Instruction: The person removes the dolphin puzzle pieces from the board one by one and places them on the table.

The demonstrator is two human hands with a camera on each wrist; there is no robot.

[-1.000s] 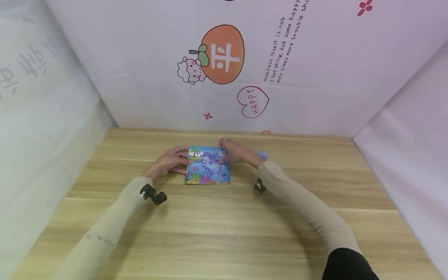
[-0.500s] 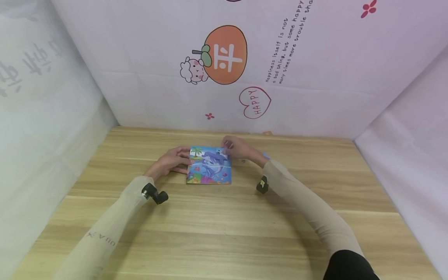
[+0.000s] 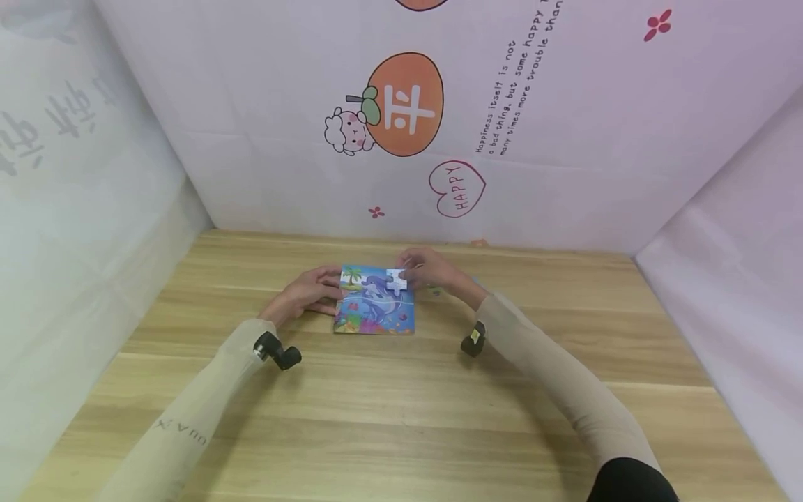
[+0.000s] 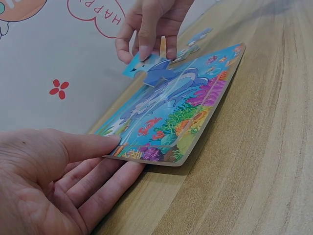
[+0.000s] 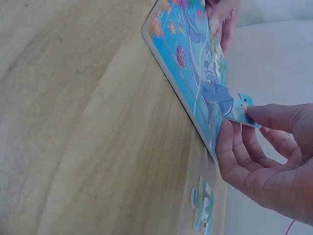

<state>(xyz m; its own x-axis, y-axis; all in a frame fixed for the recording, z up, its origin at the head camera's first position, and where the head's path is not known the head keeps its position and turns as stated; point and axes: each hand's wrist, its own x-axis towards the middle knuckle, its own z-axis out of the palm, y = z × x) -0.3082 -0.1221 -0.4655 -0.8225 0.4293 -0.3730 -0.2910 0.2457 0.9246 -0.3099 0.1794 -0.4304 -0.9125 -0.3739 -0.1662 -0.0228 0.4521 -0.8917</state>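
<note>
Left hand (image 3: 305, 294) flat on the table (image 3: 401, 418), fingers straight, steadying the left edge of the puzzle (image 3: 374, 307). Puzzle flat at table centre between both hands, long axis running away toward the wall (image 3: 564, 174), dolphin picture up. Puzzle piece (image 3: 396, 280) pinched in the right hand (image 3: 433, 273), raised over the far right corner, nearest that hand. Spare piece (image 5: 203, 205) just right of the board. On the wall: "HAPPY" in a heart, "Happiness itself is not a bad thing...". Sleeve lettering unclear.

Wooden table (image 3: 401, 418) takes up most of the view. Backdrop (image 3: 251, 139) behind has an orange (image 3: 404, 104), a sheep (image 3: 343, 134), and a "HAPPY" heart (image 3: 456, 188).
</note>
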